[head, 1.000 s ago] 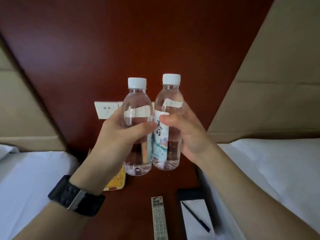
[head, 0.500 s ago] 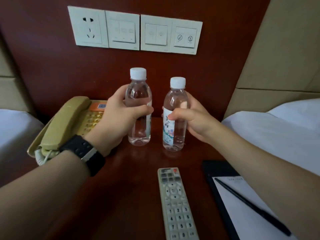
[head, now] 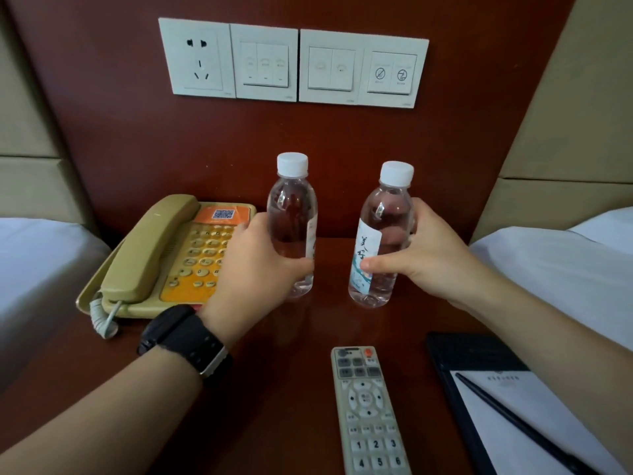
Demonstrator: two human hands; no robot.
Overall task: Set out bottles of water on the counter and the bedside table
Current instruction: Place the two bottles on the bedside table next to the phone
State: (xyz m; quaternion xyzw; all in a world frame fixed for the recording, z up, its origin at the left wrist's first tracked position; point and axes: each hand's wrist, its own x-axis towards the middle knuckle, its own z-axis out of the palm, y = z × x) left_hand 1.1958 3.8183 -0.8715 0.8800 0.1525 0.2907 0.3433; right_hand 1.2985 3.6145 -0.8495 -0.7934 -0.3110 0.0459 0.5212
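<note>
Two small clear water bottles with white caps stand upright on the dark red wooden bedside table (head: pixel 294 378). My left hand (head: pixel 253 269), with a black watch on its wrist, is wrapped around the lower half of the left bottle (head: pixel 292 214). The right bottle (head: pixel 385 231) has a white printed label facing me, and my right hand (head: pixel 424 255) grips it from the right side. Both bottle bases rest on the tabletop, a hand's width apart.
A beige telephone (head: pixel 168 258) with an orange keypad sits at the left of the table. A grey remote control (head: pixel 368 409) lies in front, and a notepad with a black pen (head: pixel 513 423) at the right. Wall sockets and switches (head: pixel 294 63) are above. White beds flank both sides.
The bottles came down from mid-air onto the table and have been moved apart. The view has tilted down, bringing the telephone and switches into sight.
</note>
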